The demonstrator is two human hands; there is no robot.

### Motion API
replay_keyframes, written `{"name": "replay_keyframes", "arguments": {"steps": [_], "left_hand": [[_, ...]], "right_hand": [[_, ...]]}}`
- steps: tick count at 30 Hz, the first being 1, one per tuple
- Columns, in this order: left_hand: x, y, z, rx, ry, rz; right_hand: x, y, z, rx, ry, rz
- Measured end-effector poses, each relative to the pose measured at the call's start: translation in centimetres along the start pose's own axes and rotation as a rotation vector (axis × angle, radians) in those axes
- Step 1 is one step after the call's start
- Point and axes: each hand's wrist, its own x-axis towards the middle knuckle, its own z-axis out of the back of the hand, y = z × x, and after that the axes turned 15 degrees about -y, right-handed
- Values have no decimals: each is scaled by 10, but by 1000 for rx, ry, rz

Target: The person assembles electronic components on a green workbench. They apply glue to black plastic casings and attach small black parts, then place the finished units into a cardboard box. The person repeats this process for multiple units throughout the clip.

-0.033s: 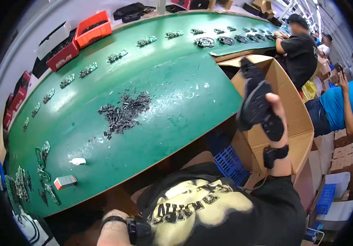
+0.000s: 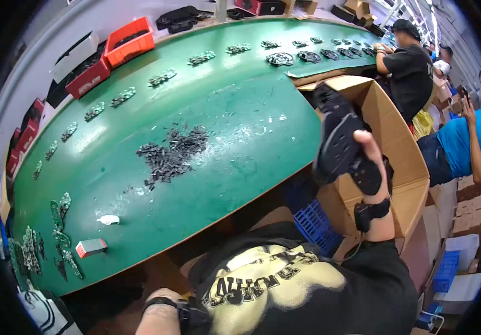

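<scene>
Your right hand (image 2: 371, 149) grips the black plastic parts (image 2: 335, 142) at the carton (image 2: 399, 137): apply even pressure against slippage; closure of the left hand (image 2: 164, 293) cannot be determined.

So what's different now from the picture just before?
The right hand moved a little to the left, taking the black plastic parts along. It didn't let go of them, and I see nothing new picked up. The pile of small black pieces, the white-and-red little box and the open carton stayed where they were.
</scene>
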Motion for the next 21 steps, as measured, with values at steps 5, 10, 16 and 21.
{"name": "replay_keyframes", "arguments": {"steps": [5,10,16,21], "left_hand": [[-38,-32,12,-234,417,1393],[-128,-66,-10,-499,810,2183],[-117,-67,21,-339,658,2323],[-130,-31,55,-17,566,2097]], "right_hand": [[-51,-50,-76,108,103,-297],[-44,-130,-80,-125,633,-437],[-74,-159,-79,-155,729,-743],[-66,-181,-69,-300,713,-776]]}}
